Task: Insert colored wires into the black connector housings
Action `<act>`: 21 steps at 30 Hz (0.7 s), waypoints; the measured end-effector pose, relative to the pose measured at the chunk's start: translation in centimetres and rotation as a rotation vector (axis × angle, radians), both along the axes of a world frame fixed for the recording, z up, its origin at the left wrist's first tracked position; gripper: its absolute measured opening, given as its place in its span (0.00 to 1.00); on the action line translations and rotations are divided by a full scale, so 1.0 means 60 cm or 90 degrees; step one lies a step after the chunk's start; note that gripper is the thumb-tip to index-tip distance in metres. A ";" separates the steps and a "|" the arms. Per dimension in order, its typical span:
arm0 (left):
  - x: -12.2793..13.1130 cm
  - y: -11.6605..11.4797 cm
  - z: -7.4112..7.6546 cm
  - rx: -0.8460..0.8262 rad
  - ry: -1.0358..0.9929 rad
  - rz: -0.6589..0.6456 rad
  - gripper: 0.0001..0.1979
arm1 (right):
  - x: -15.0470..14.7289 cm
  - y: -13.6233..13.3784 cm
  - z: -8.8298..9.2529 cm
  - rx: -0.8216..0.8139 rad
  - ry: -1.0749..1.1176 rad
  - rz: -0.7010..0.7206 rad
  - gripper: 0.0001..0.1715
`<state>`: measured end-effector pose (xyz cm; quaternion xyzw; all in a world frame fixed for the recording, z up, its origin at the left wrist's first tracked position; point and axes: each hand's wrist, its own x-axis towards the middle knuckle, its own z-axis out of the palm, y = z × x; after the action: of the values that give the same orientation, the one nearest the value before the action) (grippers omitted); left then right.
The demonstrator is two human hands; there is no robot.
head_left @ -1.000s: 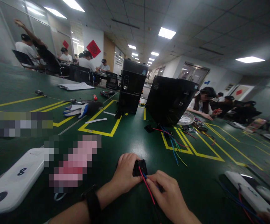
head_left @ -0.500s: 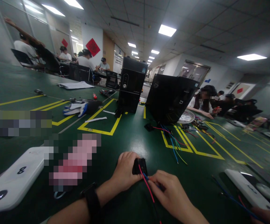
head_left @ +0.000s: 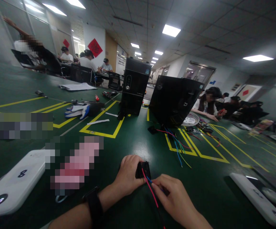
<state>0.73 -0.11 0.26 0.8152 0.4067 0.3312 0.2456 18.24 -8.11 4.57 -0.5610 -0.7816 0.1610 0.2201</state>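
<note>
My left hand (head_left: 128, 176) is closed around a small black switch block (head_left: 143, 170), holding it just above the green table (head_left: 133, 140). A black watch sits on that wrist. My right hand (head_left: 173, 197) pinches a blue wire (head_left: 149, 179) right at the block's near side. A red wire (head_left: 151, 190) runs from the block down under my right hand toward me.
Two black computer cases (head_left: 134, 86) (head_left: 173, 100) stand ahead, with loose red, blue and green wires (head_left: 177, 144) before them. White and blue gloves (head_left: 77, 111) lie left. White devices lie at near left (head_left: 13, 187) and near right (head_left: 257, 198). People sit at tables behind.
My hands have stayed nearly still on the block and wire. The loose blue and red wires at the near right have gone out of view.
</note>
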 end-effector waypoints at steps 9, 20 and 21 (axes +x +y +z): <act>-0.001 -0.002 0.001 0.000 -0.003 0.003 0.18 | -0.004 0.001 -0.005 -0.015 -0.002 -0.013 0.11; 0.001 -0.001 0.001 0.003 0.000 0.002 0.19 | -0.006 0.001 -0.009 0.073 0.054 -0.014 0.11; 0.001 -0.002 0.002 0.001 0.000 0.001 0.18 | -0.007 0.001 -0.009 0.091 0.061 -0.011 0.11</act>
<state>0.77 -0.21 0.39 0.8151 0.4074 0.3315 0.2446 17.84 -8.02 4.05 -0.5421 -0.7748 0.1294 0.2983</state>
